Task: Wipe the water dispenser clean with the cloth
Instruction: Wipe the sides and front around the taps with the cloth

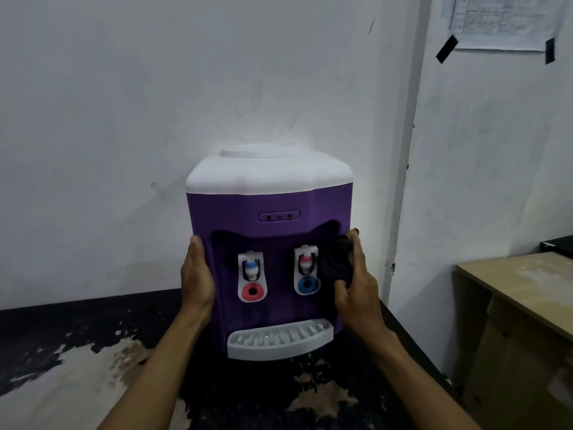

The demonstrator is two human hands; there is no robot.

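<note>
Left hand [197,274] lies flat against the left side of the dispenser [269,200], fingers straight and pointing up, pressing on the purple body without curling round anything. Right hand [356,283] grips the cloth [336,262], a dark bunched rag, and holds it against the right edge of the tap recess, just beside the right tap [306,270]. A small yellowish bit shows above this hand; what it is cannot be told.

The dispenser stands upright on a table [77,352] with a dark top and pale worn patches, at its far edge, close to the white wall [155,88]. Both forearms reach in from the near side and cover part of the table in front. The cloth hides the right corner of the recess. On the right, apart from the table, stands a light wooden desk [527,283] with a dark object [558,245] at its far end, too cut off to name. High on the right wall hangs a printed sheet [502,23], fixed with black tape [446,48].

The recess holds two white taps: the left tap [251,276] has a blue spout above a red ring, the right one a red spout above a blue ring. Below them the grey tray [280,346] juts toward the near side, showing its ribbed grate. The white lid [269,173] has a round raised collar on top
</note>
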